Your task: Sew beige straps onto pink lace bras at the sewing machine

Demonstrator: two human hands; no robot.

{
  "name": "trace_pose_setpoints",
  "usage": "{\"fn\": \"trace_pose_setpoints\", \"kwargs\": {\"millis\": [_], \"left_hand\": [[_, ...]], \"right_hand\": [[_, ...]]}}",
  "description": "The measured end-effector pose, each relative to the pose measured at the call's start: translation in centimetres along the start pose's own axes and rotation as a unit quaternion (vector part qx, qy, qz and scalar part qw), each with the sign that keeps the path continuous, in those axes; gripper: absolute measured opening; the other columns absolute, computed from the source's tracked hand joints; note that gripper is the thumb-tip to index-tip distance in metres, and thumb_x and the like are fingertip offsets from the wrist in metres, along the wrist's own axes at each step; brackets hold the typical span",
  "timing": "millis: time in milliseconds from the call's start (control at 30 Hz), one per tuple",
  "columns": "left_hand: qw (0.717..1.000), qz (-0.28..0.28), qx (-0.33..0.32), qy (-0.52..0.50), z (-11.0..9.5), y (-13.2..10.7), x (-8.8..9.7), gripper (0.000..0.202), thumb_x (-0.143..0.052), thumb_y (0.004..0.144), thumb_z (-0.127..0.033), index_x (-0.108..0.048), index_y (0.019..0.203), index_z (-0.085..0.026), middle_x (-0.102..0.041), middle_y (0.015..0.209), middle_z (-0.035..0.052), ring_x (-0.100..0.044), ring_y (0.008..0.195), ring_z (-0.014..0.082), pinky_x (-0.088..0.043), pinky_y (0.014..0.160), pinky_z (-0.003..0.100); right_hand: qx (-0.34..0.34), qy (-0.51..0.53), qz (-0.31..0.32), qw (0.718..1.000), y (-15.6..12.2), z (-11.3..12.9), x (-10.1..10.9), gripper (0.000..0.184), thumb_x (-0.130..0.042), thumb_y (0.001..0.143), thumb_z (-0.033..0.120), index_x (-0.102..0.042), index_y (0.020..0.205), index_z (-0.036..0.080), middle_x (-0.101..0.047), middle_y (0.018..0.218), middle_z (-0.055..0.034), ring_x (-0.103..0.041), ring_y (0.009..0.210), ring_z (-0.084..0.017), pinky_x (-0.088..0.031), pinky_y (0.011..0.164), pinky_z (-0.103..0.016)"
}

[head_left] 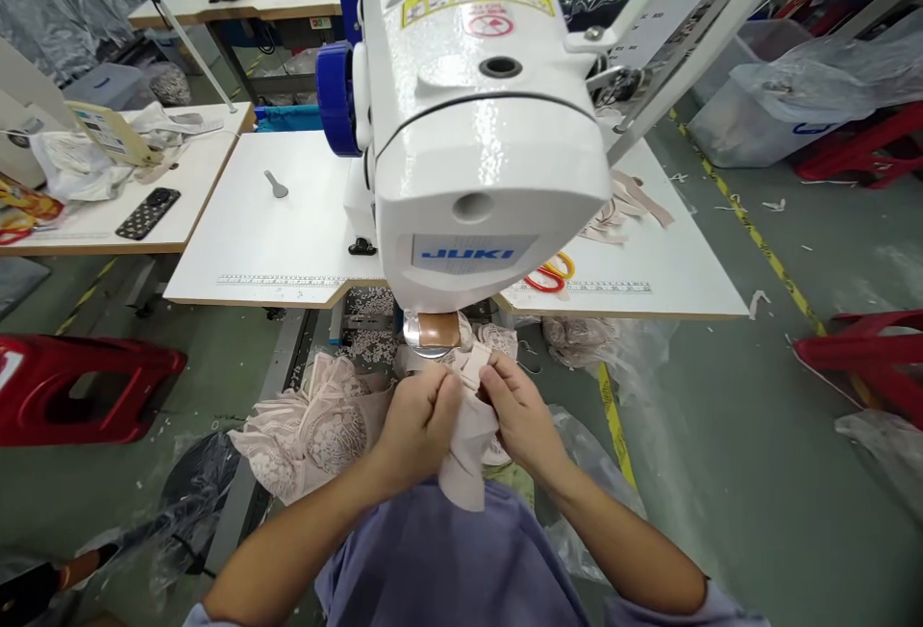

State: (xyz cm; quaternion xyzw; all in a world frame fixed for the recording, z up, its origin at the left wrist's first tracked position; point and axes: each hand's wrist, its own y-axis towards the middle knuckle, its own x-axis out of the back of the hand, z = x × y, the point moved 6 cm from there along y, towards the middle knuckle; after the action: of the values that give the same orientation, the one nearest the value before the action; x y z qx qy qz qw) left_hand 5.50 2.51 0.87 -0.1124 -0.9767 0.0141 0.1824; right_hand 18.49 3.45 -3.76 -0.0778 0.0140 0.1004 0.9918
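A pale pink fabric piece (pixel 463 459), probably part of a bra, is stretched between my two hands just below the sewing machine head (pixel 483 165). My left hand (pixel 422 420) is closed on its left side, thumb on top. On the right side my right hand (pixel 525 413) pinches the cloth between thumb and fingers. Right beyond my fingers is the machine's rounded metal work end (pixel 431 332), with a brown patch on it. A pile of pale pink lace bras (pixel 317 425) hangs to the left of my left hand.
Scissors with red and yellow handles (pixel 549 273) lie on the white table (pixel 288 213), under the machine's right side. Fabric strips (pixel 627 209) lie behind them. A small grey tool (pixel 275 185) rests at the left. Red stools (pixel 87 391) and plastic tubs (pixel 779 108) stand around.
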Motion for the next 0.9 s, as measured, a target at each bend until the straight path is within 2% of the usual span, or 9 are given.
{"fn": "trace_pose_setpoints", "kwargs": {"millis": [67,167,267,333,400,500,667,900], "left_hand": [[0.998,-0.011,0.036,-0.044,0.2,0.3,0.0,0.039,-0.033,0.102,-0.039,-0.033,0.067,-0.023,-0.039,0.061,-0.0042,-0.038,0.056,0.0123,-0.030,0.053,0.026],[0.997,-0.062,0.042,0.033,0.7,0.6,1.2,0.040,-0.036,0.102,-0.042,-0.047,0.070,-0.022,-0.045,0.062,-0.0033,-0.044,0.058,0.0135,-0.032,0.056,0.026],[0.979,-0.118,0.019,0.165,1.4,0.7,2.8,0.029,-0.045,0.100,-0.042,-0.065,0.102,-0.022,-0.059,0.065,-0.0020,-0.054,0.062,0.0161,-0.036,0.062,0.027],[0.960,-0.107,-0.029,0.257,1.5,0.9,3.0,0.032,-0.047,0.100,-0.040,-0.066,0.119,-0.024,-0.068,0.072,0.0012,-0.059,0.067,0.0181,-0.037,0.066,0.028],[0.934,-0.091,-0.074,0.336,1.4,1.2,3.0,0.034,-0.045,0.101,-0.038,-0.070,0.120,-0.026,-0.072,0.076,0.0041,-0.060,0.069,0.0192,-0.036,0.066,0.029],[0.909,-0.105,-0.088,0.394,1.3,1.8,3.3,0.036,-0.045,0.101,-0.038,-0.072,0.122,-0.027,-0.071,0.068,0.0049,-0.059,0.064,0.0193,-0.033,0.063,0.029],[0.898,-0.116,-0.089,0.416,0.8,2.4,3.6,0.036,-0.047,0.100,-0.039,-0.074,0.121,-0.027,-0.070,0.065,0.0050,-0.056,0.060,0.0187,-0.028,0.058,0.029],[0.885,-0.106,-0.085,0.445,0.3,2.6,3.3,0.036,-0.045,0.100,-0.037,-0.074,0.119,-0.028,-0.064,0.056,0.0032,-0.051,0.055,0.0181,-0.021,0.054,0.030]], "right_hand": [[-0.001,0.001,-0.022,1.000,1.0,1.2,0.3,0.034,-0.056,0.092,0.053,-0.051,0.077,0.023,-0.057,0.063,0.0016,-0.056,0.057,-0.014,-0.048,0.055,-0.024],[0.029,-0.012,-0.030,0.999,3.1,3.1,0.8,0.027,-0.063,0.086,0.044,-0.052,0.075,0.022,-0.060,0.062,0.0018,-0.058,0.058,-0.013,-0.048,0.057,-0.024],[0.046,-0.046,-0.044,0.997,5.5,3.9,1.5,0.021,-0.065,0.084,0.039,-0.054,0.082,0.021,-0.063,0.064,0.0021,-0.059,0.058,-0.013,-0.046,0.057,-0.024],[0.056,-0.089,-0.047,0.993,6.9,4.2,1.9,0.018,-0.065,0.083,0.035,-0.054,0.083,0.021,-0.061,0.063,0.0035,-0.056,0.056,-0.012,-0.042,0.055,-0.023],[0.072,-0.132,-0.040,0.988,8.1,4.5,2.0,0.014,-0.064,0.082,0.031,-0.054,0.082,0.021,-0.059,0.060,0.0049,-0.051,0.053,-0.011,-0.039,0.053,-0.024],[0.097,-0.164,-0.024,0.981,9.5,4.9,1.9,0.009,-0.061,0.082,0.028,-0.055,0.084,0.022,-0.059,0.059,0.0049,-0.050,0.053,-0.013,-0.041,0.057,-0.027],[0.114,-0.215,-0.011,0.970,10.9,5.2,2.0,0.011,-0.062,0.083,0.030,-0.057,0.088,0.022,-0.061,0.062,0.0038,-0.055,0.061,-0.017,-0.044,0.065,-0.031],[0.131,-0.247,0.010,0.960,11.2,6.2,1.8,0.008,-0.060,0.084,0.025,-0.057,0.091,0.022,-0.056,0.061,0.0052,-0.052,0.061,-0.016,-0.040,0.063,-0.030]]}}
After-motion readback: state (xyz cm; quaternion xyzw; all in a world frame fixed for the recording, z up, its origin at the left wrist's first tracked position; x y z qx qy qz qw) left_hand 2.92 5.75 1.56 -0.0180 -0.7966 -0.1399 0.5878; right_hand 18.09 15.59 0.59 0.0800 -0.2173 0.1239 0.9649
